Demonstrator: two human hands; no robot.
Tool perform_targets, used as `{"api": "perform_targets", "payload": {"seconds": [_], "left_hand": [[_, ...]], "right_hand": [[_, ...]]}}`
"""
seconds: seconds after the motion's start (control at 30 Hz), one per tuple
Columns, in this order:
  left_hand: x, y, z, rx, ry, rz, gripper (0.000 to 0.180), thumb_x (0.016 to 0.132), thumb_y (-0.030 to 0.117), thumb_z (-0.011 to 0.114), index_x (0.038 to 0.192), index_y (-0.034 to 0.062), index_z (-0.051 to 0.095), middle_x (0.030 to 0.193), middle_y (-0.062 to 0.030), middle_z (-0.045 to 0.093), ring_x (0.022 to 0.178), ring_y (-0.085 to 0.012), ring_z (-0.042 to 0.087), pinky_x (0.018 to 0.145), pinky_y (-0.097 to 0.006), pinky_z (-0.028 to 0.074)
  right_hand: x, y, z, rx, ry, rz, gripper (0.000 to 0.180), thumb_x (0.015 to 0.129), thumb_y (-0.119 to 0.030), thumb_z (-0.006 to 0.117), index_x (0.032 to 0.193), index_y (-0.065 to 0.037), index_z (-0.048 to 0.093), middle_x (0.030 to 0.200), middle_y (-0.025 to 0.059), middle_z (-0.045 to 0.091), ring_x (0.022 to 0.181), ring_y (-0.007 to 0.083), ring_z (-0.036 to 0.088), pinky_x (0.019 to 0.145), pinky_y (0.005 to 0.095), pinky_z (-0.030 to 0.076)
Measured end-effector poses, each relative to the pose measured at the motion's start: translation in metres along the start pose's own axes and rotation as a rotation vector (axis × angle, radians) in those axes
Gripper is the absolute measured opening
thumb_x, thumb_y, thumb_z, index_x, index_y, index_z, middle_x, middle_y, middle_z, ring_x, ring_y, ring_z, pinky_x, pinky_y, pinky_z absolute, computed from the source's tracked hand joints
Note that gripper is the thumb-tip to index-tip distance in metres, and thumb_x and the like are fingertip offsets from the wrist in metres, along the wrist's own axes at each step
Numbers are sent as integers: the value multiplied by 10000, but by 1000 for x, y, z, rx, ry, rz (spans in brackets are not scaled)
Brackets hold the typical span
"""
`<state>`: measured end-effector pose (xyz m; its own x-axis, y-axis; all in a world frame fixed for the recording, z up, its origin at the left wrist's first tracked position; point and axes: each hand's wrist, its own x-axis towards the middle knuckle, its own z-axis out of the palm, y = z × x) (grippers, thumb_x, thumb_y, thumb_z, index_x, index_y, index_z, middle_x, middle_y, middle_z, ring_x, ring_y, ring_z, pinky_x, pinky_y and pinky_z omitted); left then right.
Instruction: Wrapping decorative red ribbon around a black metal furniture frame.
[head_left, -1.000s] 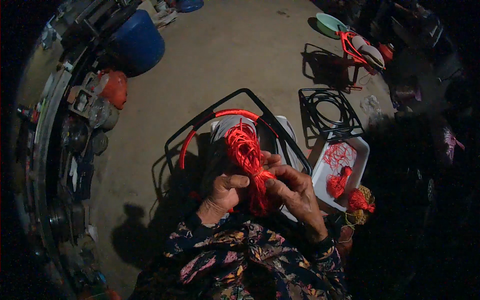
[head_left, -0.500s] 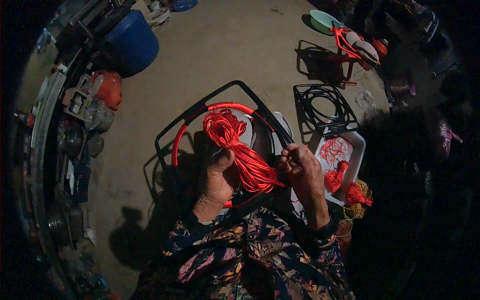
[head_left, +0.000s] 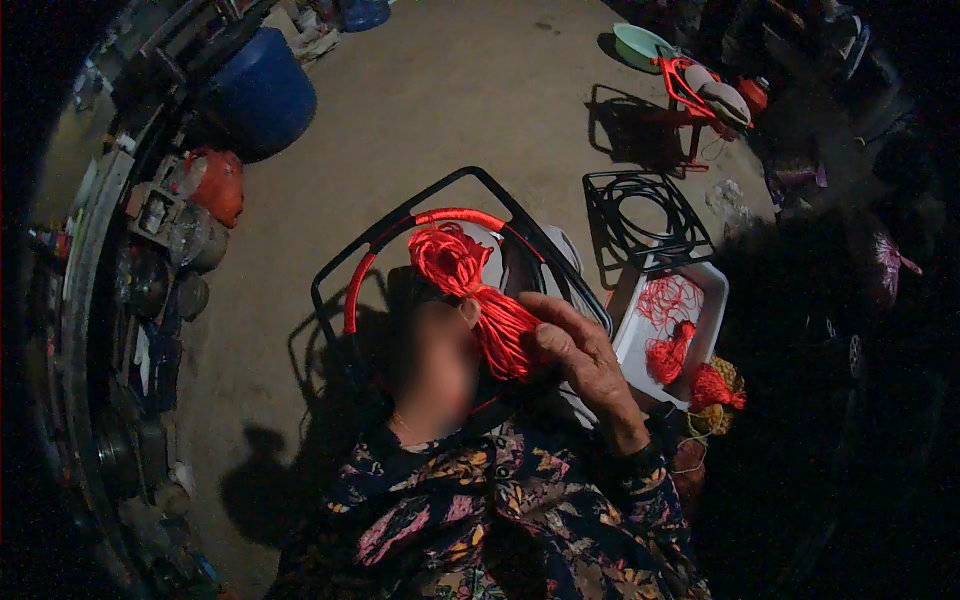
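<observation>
A thick bundle of bright red cord (head_left: 470, 290), looped at its far end and bunched tight near the hands, lies over a black metal frame with rounded corners (head_left: 330, 290). Part of the ring inside that frame is already wrapped in the same red cord (head_left: 455, 216). The right hand (head_left: 580, 355) curls its fingers around the near end of the bundle and grips it. The left hand (head_left: 435, 370) sits just beside the bundle, at its left, but it is blurred (so whether it grips the cord or only rests there cannot be told).

To the right, on the bare concrete floor (head_left: 420, 110), stands a white rectangular tray (head_left: 715, 300) with more loose red cord in it. Beyond it lies a second, unwrapped black frame (head_left: 645, 215), and a blue plastic barrel (head_left: 262, 95) stands at upper left.
</observation>
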<state>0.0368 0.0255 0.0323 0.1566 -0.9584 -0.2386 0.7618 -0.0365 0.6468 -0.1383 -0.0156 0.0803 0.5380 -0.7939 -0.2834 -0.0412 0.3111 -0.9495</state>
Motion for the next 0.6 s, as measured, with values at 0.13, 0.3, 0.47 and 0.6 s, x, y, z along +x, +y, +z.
{"api": "perform_targets", "payload": {"seconds": [0.13, 0.3, 0.47, 0.6], "left_hand": [[-8, 5, 11, 102, -13, -25, 338, 811, 233, 672, 1041, -9, 619, 1001, -75, 654, 903, -188, 624, 879, -341, 466], [-14, 7, 12, 386, -73, 68, 263, 838, 221, 661, 1020, 33, 641, 957, -40, 649, 857, -126, 593, 820, -271, 453], [-18, 9, 25, 361, -64, 27, 402, 788, 203, 681, 1117, -6, 586, 1101, -96, 615, 1020, -183, 578, 899, -332, 444], [-17, 4, 23, 251, -188, 21, 385, 848, 233, 628, 1169, 26, 580, 1073, -58, 623, 958, -127, 571, 857, -274, 441]], "right_hand": [[4, 3, 7, -161, -6, -199, 645, 819, -286, 697, 1310, 22, 414, 1241, 123, 534, 1120, 199, 520, 967, 307, 400], [5, 5, 14, -31, -77, -117, 649, 804, -273, 715, 1311, 6, 421, 1175, 72, 558, 1044, 147, 530, 908, 280, 416], [-1, -1, 22, -14, -89, -172, 463, 833, -212, 691, 1211, -20, 506, 1020, 28, 591, 877, 104, 547, 778, 248, 451], [-3, 6, 20, -47, -115, -60, 366, 854, -257, 668, 1121, -30, 561, 886, -3, 589, 797, 90, 541, 709, 234, 447]]}}
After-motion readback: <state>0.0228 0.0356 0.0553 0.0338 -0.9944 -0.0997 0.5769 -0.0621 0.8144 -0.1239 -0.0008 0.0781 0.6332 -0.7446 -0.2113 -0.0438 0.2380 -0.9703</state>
